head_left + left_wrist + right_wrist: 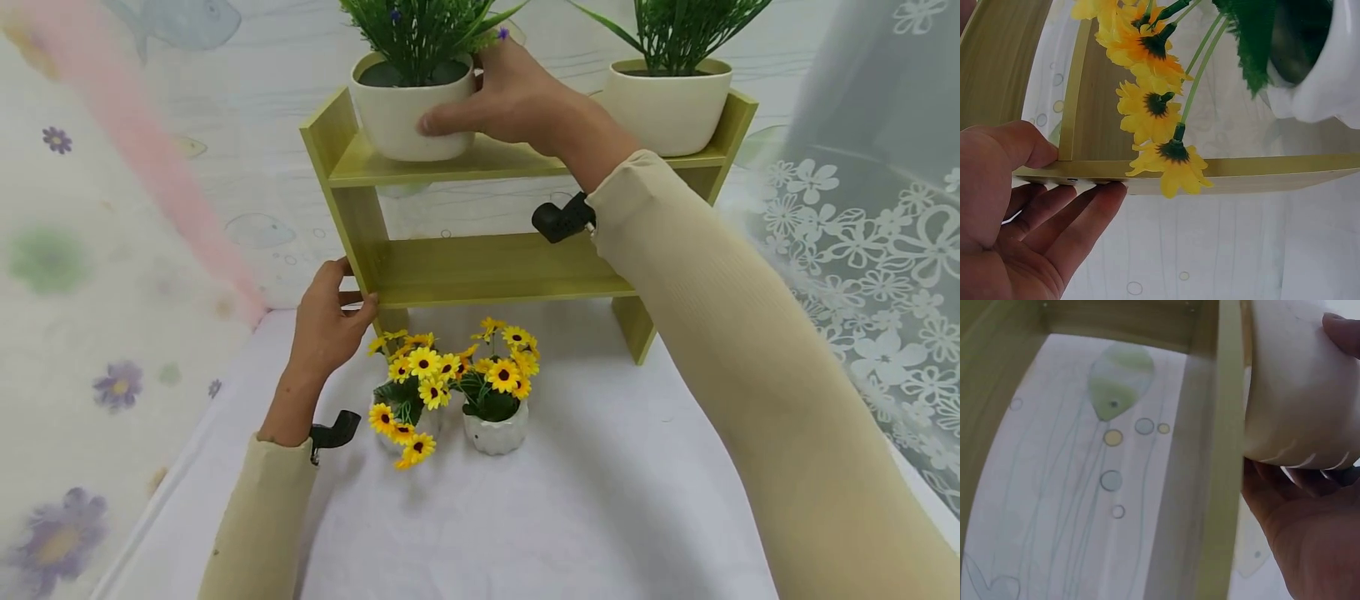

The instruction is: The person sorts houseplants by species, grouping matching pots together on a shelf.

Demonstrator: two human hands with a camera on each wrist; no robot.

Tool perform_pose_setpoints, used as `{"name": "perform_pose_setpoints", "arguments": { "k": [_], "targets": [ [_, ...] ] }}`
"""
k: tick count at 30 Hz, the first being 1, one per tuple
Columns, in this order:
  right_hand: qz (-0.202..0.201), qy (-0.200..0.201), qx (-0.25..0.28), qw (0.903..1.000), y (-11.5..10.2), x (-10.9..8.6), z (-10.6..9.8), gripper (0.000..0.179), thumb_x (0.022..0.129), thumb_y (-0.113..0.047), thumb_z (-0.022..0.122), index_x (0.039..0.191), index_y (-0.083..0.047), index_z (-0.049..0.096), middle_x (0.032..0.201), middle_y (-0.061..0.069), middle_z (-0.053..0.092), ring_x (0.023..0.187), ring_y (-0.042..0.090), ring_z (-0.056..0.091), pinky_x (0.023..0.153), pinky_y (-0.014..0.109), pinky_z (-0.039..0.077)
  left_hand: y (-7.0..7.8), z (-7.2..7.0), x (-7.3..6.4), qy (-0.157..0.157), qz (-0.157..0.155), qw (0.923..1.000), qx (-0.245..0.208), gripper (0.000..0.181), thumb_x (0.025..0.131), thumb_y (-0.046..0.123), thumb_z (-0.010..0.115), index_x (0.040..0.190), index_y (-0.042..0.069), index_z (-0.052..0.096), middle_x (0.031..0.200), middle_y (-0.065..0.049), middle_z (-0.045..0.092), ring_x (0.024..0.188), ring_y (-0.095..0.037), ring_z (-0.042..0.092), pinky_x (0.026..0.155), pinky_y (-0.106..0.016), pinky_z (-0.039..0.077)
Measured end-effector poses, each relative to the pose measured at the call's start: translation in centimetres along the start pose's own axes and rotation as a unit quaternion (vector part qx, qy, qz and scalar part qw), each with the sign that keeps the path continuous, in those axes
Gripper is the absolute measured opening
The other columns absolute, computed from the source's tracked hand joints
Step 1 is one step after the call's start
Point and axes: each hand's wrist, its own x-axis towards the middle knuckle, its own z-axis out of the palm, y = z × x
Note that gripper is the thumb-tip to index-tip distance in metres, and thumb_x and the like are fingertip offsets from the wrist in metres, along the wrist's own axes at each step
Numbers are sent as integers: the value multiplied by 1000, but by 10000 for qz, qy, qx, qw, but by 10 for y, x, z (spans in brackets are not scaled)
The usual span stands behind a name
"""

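A white oval pot (408, 117) with a green grassy plant (427, 37) sits at the left of the top board of a wooden shelf (480, 267). My right hand (517, 96) grips this pot from its right side, thumb across the front and fingers behind. In the right wrist view the pot (1300, 387) stands by the board's edge, the hand (1319, 531) curled round it. Low on the shelf's left side panel, my left hand (326, 321) pinches the panel's edge. The left wrist view shows that thumb and fingers of the hand (1041, 212) on either side of the wood.
A second white pot (667, 108) with a similar plant stands at the top board's right. Below the shelf, two small white pots (497, 432) of yellow flowers (423, 362) stand on the white cloth (585, 517). A lace curtain (892, 250) hangs at the right.
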Motion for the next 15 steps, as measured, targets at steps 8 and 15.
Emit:
{"name": "perform_pose_setpoints", "arguments": {
  "k": [8, 15],
  "targets": [
    [371, 97, 196, 9991, 11, 6, 6, 81, 84, -30, 81, 151, -20, 37, 145, -1, 44, 123, 16, 51, 103, 25, 47, 2, 2, 1, -46, -42, 10000, -55, 51, 97, 16, 62, 142, 7, 41, 137, -14, 49, 111, -34, 67, 86, -45, 60],
    [292, 118, 324, 9990, 18, 7, 8, 85, 87, -33, 77, 156, -18, 30, 150, -1, 42, 131, 12, 46, 106, 22, 44, 1, 1, 1, -31, 7, 10000, -3, 52, 97, 17, 61, 144, 7, 41, 136, -13, 49, 110, -33, 67, 86, -44, 60]
  ]
}}
